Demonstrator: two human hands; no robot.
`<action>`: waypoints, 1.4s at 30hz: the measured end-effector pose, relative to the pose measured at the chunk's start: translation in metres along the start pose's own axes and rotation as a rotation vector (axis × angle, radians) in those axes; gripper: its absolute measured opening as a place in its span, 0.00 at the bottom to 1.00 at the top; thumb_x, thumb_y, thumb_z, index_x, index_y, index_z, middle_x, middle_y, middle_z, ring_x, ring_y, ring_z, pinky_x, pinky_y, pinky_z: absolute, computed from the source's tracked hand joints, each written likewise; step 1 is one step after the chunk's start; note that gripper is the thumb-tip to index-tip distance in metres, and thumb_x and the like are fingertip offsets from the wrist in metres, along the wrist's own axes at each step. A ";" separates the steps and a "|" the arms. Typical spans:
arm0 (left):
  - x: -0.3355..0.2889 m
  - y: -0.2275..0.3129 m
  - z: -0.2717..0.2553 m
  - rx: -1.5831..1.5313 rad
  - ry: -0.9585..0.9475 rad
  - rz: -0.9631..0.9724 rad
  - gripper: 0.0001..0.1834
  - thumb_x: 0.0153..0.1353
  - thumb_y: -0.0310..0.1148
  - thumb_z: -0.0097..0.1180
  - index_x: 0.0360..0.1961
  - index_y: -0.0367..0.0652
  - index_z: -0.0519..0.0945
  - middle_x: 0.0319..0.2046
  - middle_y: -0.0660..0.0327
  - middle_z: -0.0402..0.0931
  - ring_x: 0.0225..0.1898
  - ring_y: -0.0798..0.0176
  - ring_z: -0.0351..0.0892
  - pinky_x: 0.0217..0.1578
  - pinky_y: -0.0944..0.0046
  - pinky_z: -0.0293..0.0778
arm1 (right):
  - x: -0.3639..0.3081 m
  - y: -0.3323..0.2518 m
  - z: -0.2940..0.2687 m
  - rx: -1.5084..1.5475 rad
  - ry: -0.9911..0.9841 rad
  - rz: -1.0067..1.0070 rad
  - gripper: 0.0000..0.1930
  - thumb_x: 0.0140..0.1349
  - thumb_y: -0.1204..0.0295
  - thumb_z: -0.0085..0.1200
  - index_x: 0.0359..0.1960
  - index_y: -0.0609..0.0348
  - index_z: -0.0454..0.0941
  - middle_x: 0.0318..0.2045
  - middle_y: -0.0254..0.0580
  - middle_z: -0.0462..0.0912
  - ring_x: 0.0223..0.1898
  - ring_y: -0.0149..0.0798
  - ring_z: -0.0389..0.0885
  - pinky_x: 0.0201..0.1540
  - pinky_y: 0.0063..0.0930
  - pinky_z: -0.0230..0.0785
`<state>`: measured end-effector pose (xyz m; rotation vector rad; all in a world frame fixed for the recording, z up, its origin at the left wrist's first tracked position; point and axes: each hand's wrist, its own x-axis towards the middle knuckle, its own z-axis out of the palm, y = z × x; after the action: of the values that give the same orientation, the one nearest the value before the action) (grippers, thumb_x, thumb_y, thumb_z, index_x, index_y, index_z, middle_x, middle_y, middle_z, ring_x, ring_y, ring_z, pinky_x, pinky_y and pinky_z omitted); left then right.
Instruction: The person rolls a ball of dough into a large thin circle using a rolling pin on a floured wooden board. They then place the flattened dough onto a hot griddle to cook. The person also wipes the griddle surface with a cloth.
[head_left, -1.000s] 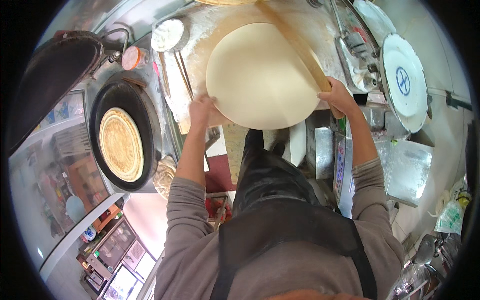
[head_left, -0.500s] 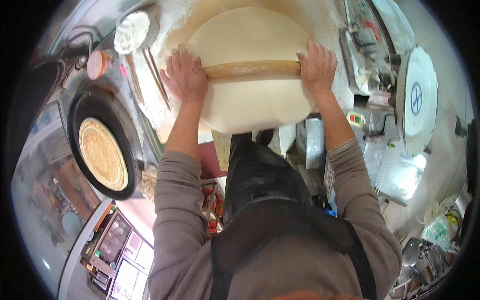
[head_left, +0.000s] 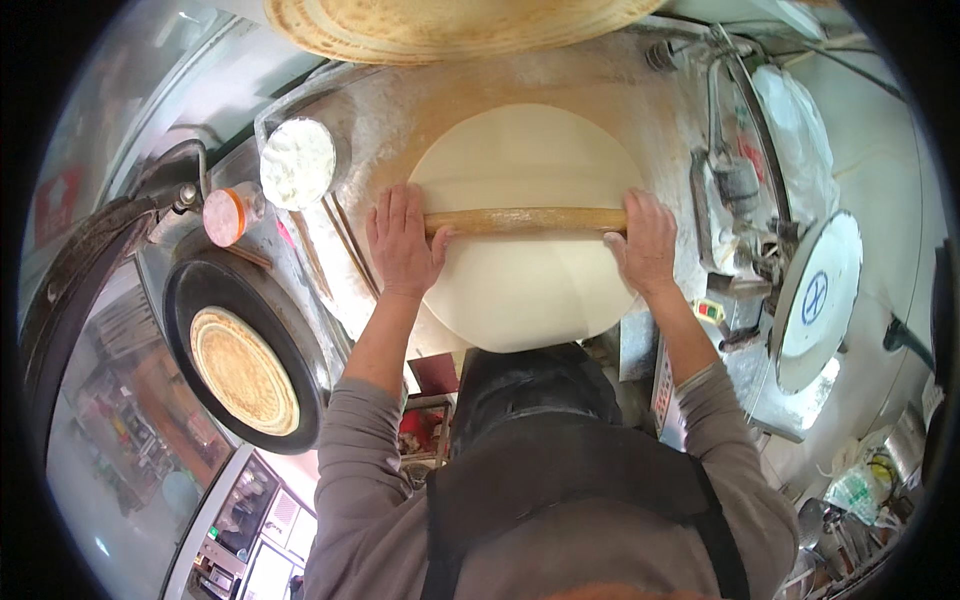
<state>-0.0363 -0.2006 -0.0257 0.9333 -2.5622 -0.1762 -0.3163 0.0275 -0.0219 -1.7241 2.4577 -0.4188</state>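
A wide, thin round of pale dough lies on the floured wooden board, its near part reaching the board's front edge beside my apron. A wooden rolling pin lies crosswise over the middle of the dough. My left hand covers the pin's left end, fingers pointing away from me and thumb against the wood. At the right end, my right hand holds the pin the same way, with its thumb on the near side. Both palms hide the pin's tips.
A bowl of white flour, a jar with an orange rim and thin sticks sit left. Nearer is a black pan holding flatbread. A large flatbread is beyond the board; a white enamel basin stands right.
My view has tilted up, so the scene sits lower and the large flatbread beyond the board shows. My left fingers are straighter and closer together. Both hands stay at the pin's ends.
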 end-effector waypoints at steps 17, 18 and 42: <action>0.121 -0.028 0.075 -0.061 -0.017 -0.040 0.18 0.70 0.49 0.54 0.45 0.47 0.82 0.45 0.58 0.84 0.52 0.50 0.80 0.61 0.45 0.69 | 0.164 0.043 0.024 0.023 0.254 0.019 0.18 0.70 0.61 0.53 0.56 0.57 0.77 0.52 0.53 0.82 0.52 0.59 0.79 0.54 0.51 0.71; 0.096 -0.031 0.073 -0.017 -0.099 -0.014 0.23 0.71 0.50 0.54 0.57 0.44 0.77 0.58 0.54 0.77 0.64 0.48 0.71 0.71 0.41 0.55 | 0.132 0.037 0.027 -0.107 0.090 0.070 0.20 0.69 0.60 0.55 0.57 0.57 0.77 0.53 0.53 0.82 0.52 0.59 0.79 0.56 0.52 0.69; -0.213 0.068 -0.051 -0.202 -0.072 -0.559 0.49 0.67 0.50 0.62 0.78 0.35 0.53 0.78 0.42 0.51 0.81 0.42 0.42 0.78 0.43 0.39 | -0.278 -0.007 -0.024 0.138 0.063 0.294 0.27 0.67 0.68 0.60 0.67 0.60 0.68 0.53 0.56 0.79 0.56 0.62 0.78 0.57 0.53 0.71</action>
<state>0.0929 -0.0111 -0.0329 1.5564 -2.2246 -0.6214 -0.2191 0.2891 -0.0154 -1.2908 2.6015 -0.5997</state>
